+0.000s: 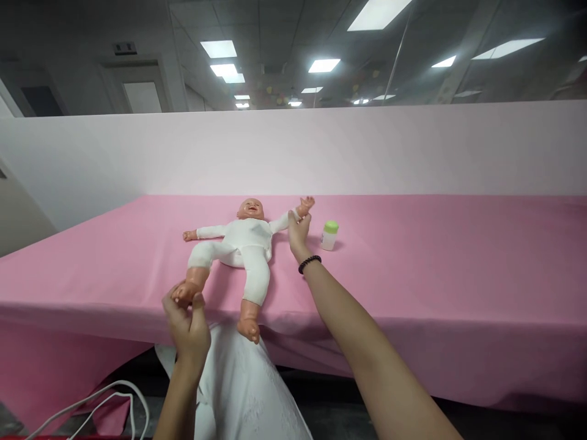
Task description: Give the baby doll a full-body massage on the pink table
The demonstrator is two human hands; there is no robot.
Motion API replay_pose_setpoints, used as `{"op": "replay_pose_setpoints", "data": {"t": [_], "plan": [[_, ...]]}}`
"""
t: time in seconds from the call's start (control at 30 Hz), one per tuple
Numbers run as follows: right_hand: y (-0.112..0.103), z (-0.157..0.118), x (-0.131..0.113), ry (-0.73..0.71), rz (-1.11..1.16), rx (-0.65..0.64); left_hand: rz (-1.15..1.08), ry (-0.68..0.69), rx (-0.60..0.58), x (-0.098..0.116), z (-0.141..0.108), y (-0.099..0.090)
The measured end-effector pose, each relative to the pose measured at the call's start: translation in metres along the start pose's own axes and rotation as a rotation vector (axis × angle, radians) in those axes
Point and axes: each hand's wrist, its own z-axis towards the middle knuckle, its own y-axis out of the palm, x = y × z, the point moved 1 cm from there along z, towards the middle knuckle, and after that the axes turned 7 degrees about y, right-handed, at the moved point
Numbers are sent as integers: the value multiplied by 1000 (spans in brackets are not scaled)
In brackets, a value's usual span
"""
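Observation:
A baby doll (250, 238) with a white cloth body and plastic head, hands and feet lies on its back, its legs toward me. Its foot on the left side rests in my left hand (188, 324), with the fingers behind it and the thumb in front. My right hand (299, 231), a black beaded bracelet (309, 264) on its wrist, grips the doll's arm on the right near the plastic hand. Just right of that hand stands a small bottle (329, 236) with a green lid, upright and untouched. The doll's other foot hangs over the table's front edge.
A pink cloth (435, 263) covers the table and drapes over its front. Behind it runs a low white wall (321, 153) with glass above. White cables (114, 391) loop at the lower left. White fabric (243, 379) covers my lap against the table edge.

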Motion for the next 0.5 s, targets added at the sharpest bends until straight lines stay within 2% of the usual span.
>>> {"op": "replay_pose_setpoints", "data": {"t": [0.07,0.2,0.27,0.37,0.43,0.5], "plan": [[5,-13,-14,-124,-73,-131,-1,17,-84,8,22,18],[14,-40,-28,-555,-377,-599,152,-38,-341,13,55,59],[17,-47,-27,-677,-508,-714,222,-61,-426,10,63,71],[19,-48,-23,-655,-555,-675,220,-47,-434,8,63,69],[20,-43,-22,-554,-459,-606,149,-22,-365,8,56,56],[18,-34,-19,-392,-297,-460,36,2,-250,8,43,36]]}}
